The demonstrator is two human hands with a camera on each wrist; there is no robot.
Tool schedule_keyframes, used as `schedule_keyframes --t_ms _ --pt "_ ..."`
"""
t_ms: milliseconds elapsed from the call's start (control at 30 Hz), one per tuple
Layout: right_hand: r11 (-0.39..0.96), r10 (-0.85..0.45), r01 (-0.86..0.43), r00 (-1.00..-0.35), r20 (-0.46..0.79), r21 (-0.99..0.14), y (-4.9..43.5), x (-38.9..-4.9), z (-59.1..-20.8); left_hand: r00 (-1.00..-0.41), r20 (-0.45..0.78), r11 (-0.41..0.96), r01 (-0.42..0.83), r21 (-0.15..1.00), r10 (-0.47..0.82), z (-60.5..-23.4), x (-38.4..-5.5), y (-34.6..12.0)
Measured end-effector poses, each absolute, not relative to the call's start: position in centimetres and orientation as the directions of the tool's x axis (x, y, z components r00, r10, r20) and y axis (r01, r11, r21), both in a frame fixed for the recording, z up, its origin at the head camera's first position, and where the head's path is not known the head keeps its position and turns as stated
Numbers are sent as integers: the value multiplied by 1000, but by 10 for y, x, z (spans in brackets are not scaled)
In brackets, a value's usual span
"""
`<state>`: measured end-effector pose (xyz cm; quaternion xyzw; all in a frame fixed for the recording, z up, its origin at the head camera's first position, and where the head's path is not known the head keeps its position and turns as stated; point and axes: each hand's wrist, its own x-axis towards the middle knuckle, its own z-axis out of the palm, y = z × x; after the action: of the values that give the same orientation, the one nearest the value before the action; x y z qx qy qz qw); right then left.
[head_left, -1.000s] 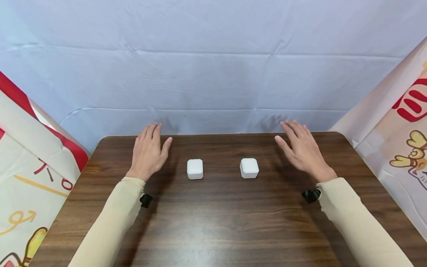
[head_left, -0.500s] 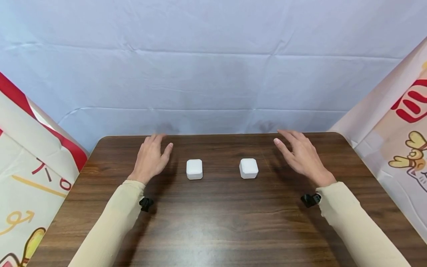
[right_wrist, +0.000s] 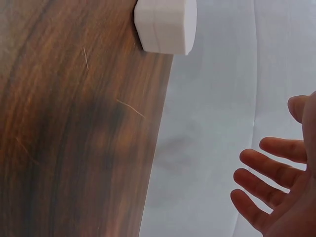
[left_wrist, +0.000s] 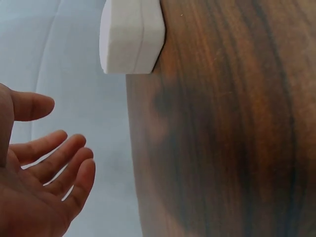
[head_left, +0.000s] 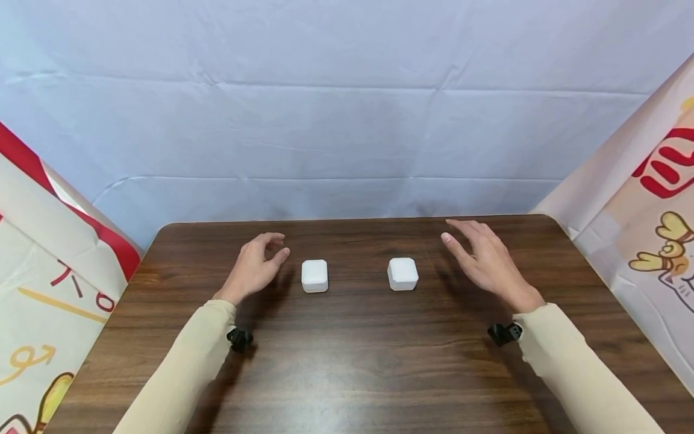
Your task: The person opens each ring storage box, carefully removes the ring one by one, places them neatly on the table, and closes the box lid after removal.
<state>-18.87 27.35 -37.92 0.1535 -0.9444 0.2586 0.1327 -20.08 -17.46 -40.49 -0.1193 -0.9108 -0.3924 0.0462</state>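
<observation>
Two small white boxes with rounded corners stand apart on the brown wooden table (head_left: 336, 361). To the left of the left box (head_left: 314, 276), a short gap away, my left hand (head_left: 252, 268) hovers with its fingers loosely bent and holds nothing. My right hand (head_left: 488, 259) is off to the right of the right box (head_left: 403, 274), thumb and fingers spread, touching nothing. A seam runs around the left box (left_wrist: 131, 37) in the left wrist view. The right wrist view shows part of the right box (right_wrist: 163, 24) at the top, with the hand well away from it.
A pale cloth backdrop (head_left: 347, 132) hangs behind the table's far edge. Printed cloths hang at the left (head_left: 59, 277) and at the right (head_left: 650, 199). Each sleeve cuff carries a small black camera, such as the left camera (head_left: 240, 339).
Both hands have come lower and back from the far edge. The left has also moved right toward the left box, its fingers bending more. The boxes stay in place.
</observation>
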Motion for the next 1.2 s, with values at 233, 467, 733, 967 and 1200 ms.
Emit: schedule_keyframes --t_ms 233,467,733,967,1200 --pt "812 -238 -382 -907 346 -442 269 -185 -385 -958 134 602 264 753 252 -413 -198 -173" --pt "801 -270 -408 -899 345 -437 264 -180 -389 -956 84 584 239 776 280 -419 -195 -172" --pt "789 -295 -419 -900 322 -449 259 -175 -395 -943 55 544 236 805 327 -425 -195 -173" --pt "781 -308 -417 -905 294 -465 254 -171 -399 -935 32 544 233 806 352 -429 -193 -170" --pt "773 -335 -436 -898 287 -461 246 -169 -402 -932 -2 572 220 790 362 -430 -190 -166"
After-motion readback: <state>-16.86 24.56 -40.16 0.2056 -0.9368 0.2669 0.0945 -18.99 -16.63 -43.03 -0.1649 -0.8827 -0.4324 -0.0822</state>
